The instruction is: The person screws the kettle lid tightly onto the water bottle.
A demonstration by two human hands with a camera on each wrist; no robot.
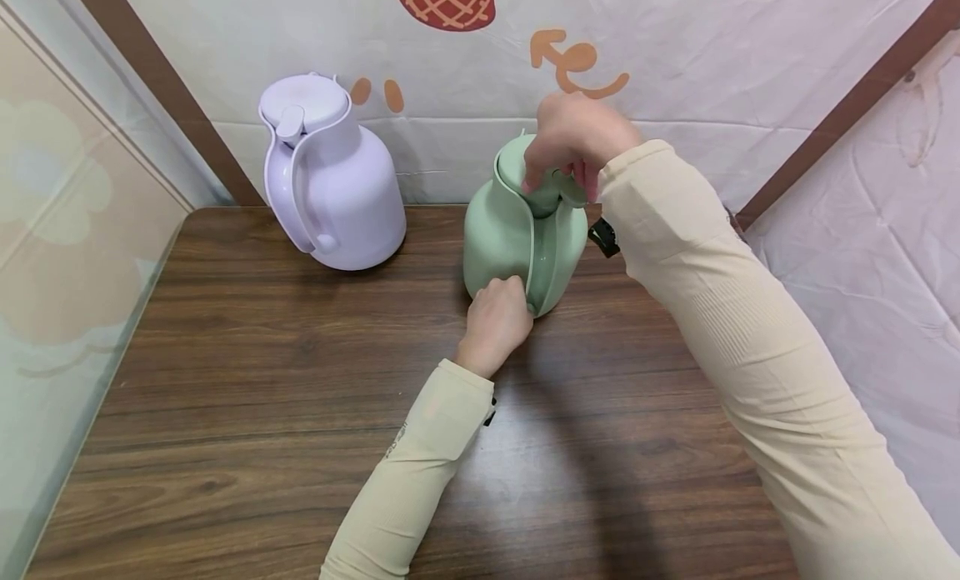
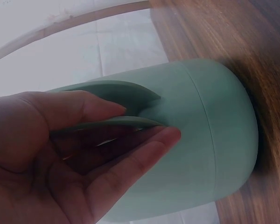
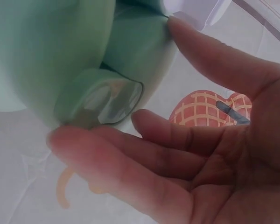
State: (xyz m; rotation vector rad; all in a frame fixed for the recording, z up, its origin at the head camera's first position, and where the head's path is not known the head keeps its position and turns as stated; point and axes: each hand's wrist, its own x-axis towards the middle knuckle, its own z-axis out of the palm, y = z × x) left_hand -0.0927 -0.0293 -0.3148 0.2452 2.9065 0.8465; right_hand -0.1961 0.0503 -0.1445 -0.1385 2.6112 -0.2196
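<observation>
A green thermos jug [image 1: 497, 238] stands upright on the wooden table, its handle side facing me. My left hand [image 1: 498, 320] pinches the handle low down; in the left wrist view the thumb lies on one side of the handle's edge [image 2: 140, 122] and the fingers on the other. Up at the jug's mouth, my right hand [image 1: 577, 138] grips the green lid [image 1: 513, 162] from above. The right wrist view has the thumb [image 3: 191, 37] at one side of the lid and the other fingers spread round the opposite side. Part of the lid is hidden under this hand.
To the left stands a lilac thermos jug [image 1: 363, 201] of the same shape, its lid on and its handle toward me. Behind both hangs a white printed cloth [image 1: 300, 30]. Brown table surface [image 1: 285, 413] stretches across the front.
</observation>
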